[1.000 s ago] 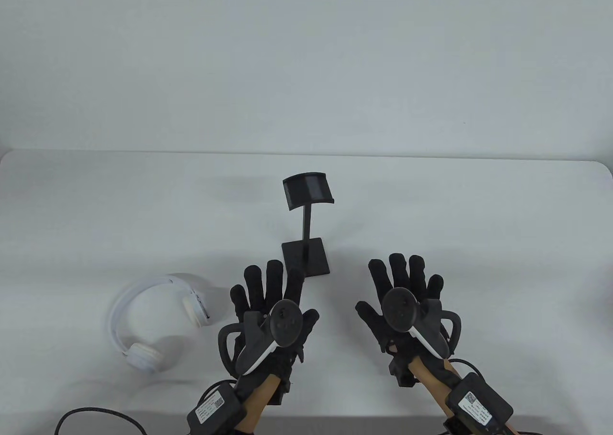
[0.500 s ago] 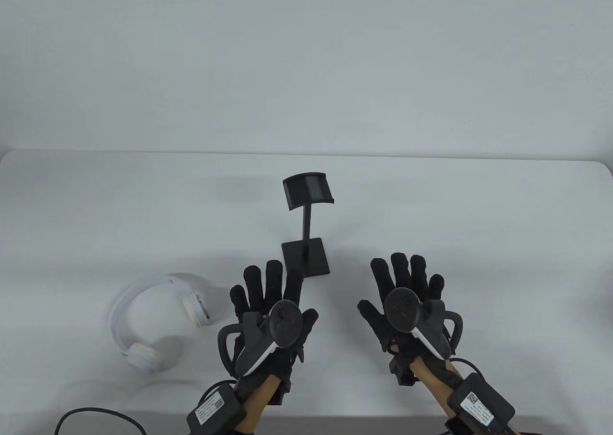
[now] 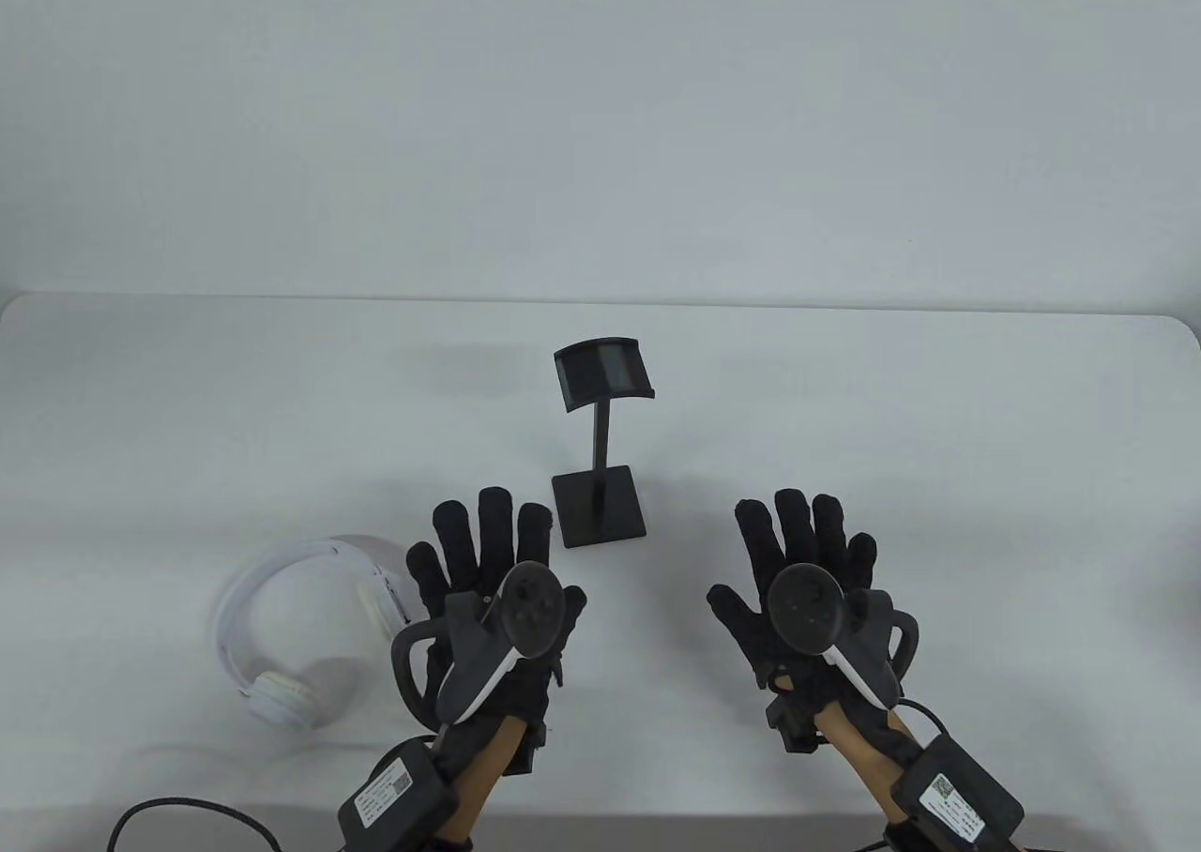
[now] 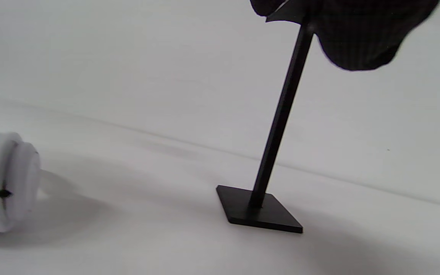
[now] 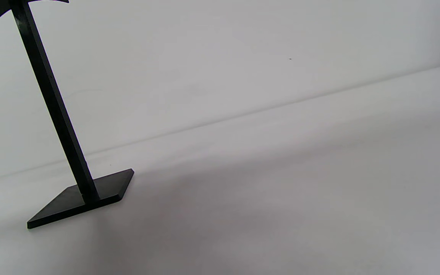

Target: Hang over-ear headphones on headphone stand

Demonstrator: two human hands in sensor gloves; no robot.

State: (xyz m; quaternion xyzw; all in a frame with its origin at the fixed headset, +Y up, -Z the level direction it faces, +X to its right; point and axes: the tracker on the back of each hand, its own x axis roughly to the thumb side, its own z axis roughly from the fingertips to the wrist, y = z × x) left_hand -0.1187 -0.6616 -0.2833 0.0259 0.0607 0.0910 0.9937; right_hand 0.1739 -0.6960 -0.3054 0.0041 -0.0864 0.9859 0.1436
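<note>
Table view: a black headphone stand (image 3: pixel 600 453) stands upright near the middle of the white table (image 3: pixel 938 420), square base flat on the surface, thin post rising to a curved rest at the top. Nothing hangs on the rest. White over-ear headphones (image 3: pixel 300 627) lie on the table toward the near left, headband arched to the left, one ear cup near the front and the other toward the stand side. They are apart from the stand.

Left hand (image 3: pixel 493 589), in a black sensor glove, is spread flat with fingers (image 3: pixel 493 524) extended and separated, holding nothing. It sits between the headphones and the stand base, just beside the nearer ear cup; contact cannot be confirmed. Right hand (image 3: pixel 812 589) is likewise spread, fingers (image 3: pixel 793 524) extended, holding nothing, to the right of the stand base and apart from it. A tracker is strapped to the back of each hand. A black cable (image 3: pixel 188 810) loops at the near left edge.

Left wrist view: stand post and base (image 4: pixel 260 208) in centre frame, one white ear cup (image 4: pixel 6 181) at the left edge, gloved fingers (image 4: pixel 357 34) overlapping the top of the post.

Right wrist view: stand post and base (image 5: pixel 80 196) at left; no fingers in frame.
</note>
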